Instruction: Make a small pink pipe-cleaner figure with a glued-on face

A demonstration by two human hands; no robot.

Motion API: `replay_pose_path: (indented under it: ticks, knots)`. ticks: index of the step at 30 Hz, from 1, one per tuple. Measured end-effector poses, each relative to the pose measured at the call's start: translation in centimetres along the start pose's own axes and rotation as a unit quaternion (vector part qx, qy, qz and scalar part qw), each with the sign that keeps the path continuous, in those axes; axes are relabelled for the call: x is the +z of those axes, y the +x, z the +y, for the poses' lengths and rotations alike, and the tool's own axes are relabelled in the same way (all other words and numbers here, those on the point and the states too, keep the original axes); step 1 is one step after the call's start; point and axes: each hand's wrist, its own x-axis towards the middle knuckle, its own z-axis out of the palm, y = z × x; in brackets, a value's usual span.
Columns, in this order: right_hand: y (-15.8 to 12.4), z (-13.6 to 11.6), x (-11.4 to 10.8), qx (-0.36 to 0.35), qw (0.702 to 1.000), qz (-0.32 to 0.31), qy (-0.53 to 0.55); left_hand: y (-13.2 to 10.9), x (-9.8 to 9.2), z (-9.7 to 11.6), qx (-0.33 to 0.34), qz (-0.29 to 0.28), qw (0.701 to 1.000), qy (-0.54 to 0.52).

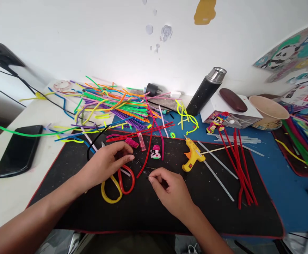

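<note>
While the right hand (173, 186) seemingly pinches a dark strand (151, 168), the half-curled left hand (108, 161), grip unclear, part-hides scissors (120, 184) on a black mat (143, 215).

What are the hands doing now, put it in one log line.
left hand: over scissors, near pink coil | right hand: pinching, contents unclear | toy head: on black mat | glue gun: right of toy head

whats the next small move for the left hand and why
Perhaps ease the left hand clear of the scissors: in this view it hides most of their blades, while their handles show on its near side.
</note>
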Motion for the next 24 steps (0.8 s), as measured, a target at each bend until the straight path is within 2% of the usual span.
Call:
replay_pose_path:
  ticks: [3, 6, 10, 17, 21, 24]
  knots:
    - [0.0, 0.1, 0.3, -0.007, 1.000, -0.001, 0.002, 0.6, 0.1, 0.2, 0.030, 0.018, 0.999, -0.010]
    - [-0.1, 0.3, 0.6, -0.015, 1.000, 0.000, -0.002, 1.3, 0.4, 0.9, 0.065, 0.006, 0.998, -0.002]
    - [-0.3, 0.6, 0.6, -0.024, 1.000, 0.001, -0.008, 1.6, 0.8, 1.7, 0.070, -0.014, 0.997, -0.014]
    - [-0.2, 0.5, -0.4, -0.004, 0.998, 0.053, 0.026, 0.7, 1.3, 3.1, 0.003, -0.120, 0.990, -0.072]
    - [0.1, 0.3, -0.3, -0.040, 0.997, 0.070, 0.015, 0.4, 2.0, 3.4, -0.049, -0.200, 0.970, -0.131]
    - [0.3, 0.3, -0.3, -0.086, 0.993, 0.086, -0.012, 0.4, 2.3, 3.5, -0.092, -0.226, 0.951, -0.188]
